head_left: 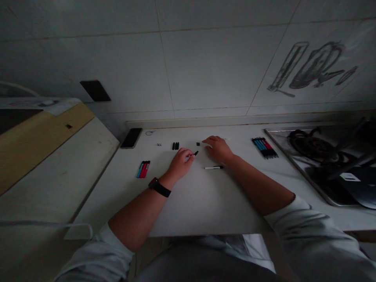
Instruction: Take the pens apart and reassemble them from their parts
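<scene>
My left hand (181, 162) pinches a small black pen part (196, 153), its dark tip poking out past the fingertips. To its right, my right hand (217, 149) rests low over the counter, thumb and forefinger apart with nothing seen between them. Just left of those fingers lie some small black pieces (197, 144). A white pen piece with a black end (213, 168) lies below the right hand. Beyond my left hand are a few short black pieces (175, 146) and some tiny springs (159, 145). Blue and red pen barrels (143, 169) lie at the left.
Several blue, red and black pens (264, 147) lie in a row beside the gas stove (311, 156) at the right. A phone (131, 138) and a thin loop (150, 133) are at the back left. A pale cabinet (58, 164) borders the white counter (188, 207).
</scene>
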Demonstrator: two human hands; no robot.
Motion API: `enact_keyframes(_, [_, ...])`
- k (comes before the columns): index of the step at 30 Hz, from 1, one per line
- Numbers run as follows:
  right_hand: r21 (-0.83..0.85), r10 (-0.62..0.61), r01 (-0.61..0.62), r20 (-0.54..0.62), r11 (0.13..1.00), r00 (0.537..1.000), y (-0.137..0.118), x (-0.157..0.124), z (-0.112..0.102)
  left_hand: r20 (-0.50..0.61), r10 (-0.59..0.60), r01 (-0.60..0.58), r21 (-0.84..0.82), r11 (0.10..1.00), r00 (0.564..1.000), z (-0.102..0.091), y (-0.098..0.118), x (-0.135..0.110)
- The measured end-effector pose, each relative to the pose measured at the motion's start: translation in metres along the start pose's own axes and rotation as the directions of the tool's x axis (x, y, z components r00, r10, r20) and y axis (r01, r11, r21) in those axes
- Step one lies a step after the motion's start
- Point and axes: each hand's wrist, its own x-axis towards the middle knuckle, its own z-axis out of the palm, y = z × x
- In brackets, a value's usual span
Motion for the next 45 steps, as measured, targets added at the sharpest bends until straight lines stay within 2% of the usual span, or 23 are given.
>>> enact_keyframes(3, [-0.082,0.028,-0.018,0.123,0.996,0.992,0.002,0.009,0.004,0.001,0.010,-0.010,0.005,1.000,1.000,0.001,0.001,0.000])
enact_keyframes(5, [-0.107,0.037,-0.021,0.145,0.994,0.989,0.000,0.011,0.007,0.002,0.006,-0.006,0.004,1.000,1.000,0.001,0.001,0.000])
enact_keyframes(13, [-0.131,0.078,-0.066,0.087,0.989,0.993,-0.004,0.007,0.008,0.000,-0.012,0.012,0.000,1.000,1.000,0.000,0.004,-0.001])
enact_keyframes(24, [-0.157,0.097,-0.078,0.119,0.985,0.988,-0.004,0.007,0.005,0.005,-0.010,0.010,0.009,1.000,1.000,-0.001,0.001,-0.001])
enact_keyframes(27, [-0.081,0.082,-0.076,0.077,0.994,0.994,-0.003,0.004,0.000,0.007,-0.002,0.002,0.007,1.000,1.000,-0.001,0.002,-0.001])
enact_keyframes(30, [0.134,0.078,-0.074,-0.027,0.988,0.997,-0.006,-0.002,-0.010,0.005,0.002,-0.002,-0.004,1.000,1.000,-0.001,0.002,-0.001])
enact_keyframes(33, [0.385,0.161,-0.097,-0.136,0.918,0.978,-0.013,-0.010,-0.020,0.013,0.001,-0.001,-0.013,1.000,1.000,-0.001,0.004,-0.001])
enact_keyframes(35, [0.527,0.246,-0.133,-0.151,0.839,0.957,-0.021,-0.015,-0.024,0.012,0.006,-0.006,-0.012,1.000,1.000,-0.002,0.005,0.000])
enact_keyframes(37, [0.655,0.304,-0.161,-0.110,0.738,0.946,-0.029,-0.020,-0.023,0.006,0.014,-0.014,-0.011,1.000,1.000,-0.002,0.007,0.000])
enact_keyframes(40, [0.808,0.330,-0.173,-0.028,0.563,0.944,-0.038,-0.024,-0.017,0.004,0.028,-0.028,-0.012,1.000,1.000,-0.003,0.010,0.000])
enact_keyframes(45, [0.919,0.348,-0.186,0.058,0.348,0.936,-0.048,-0.026,-0.005,0.015,0.062,-0.062,-0.033,0.998,0.998,-0.004,0.012,0.000])
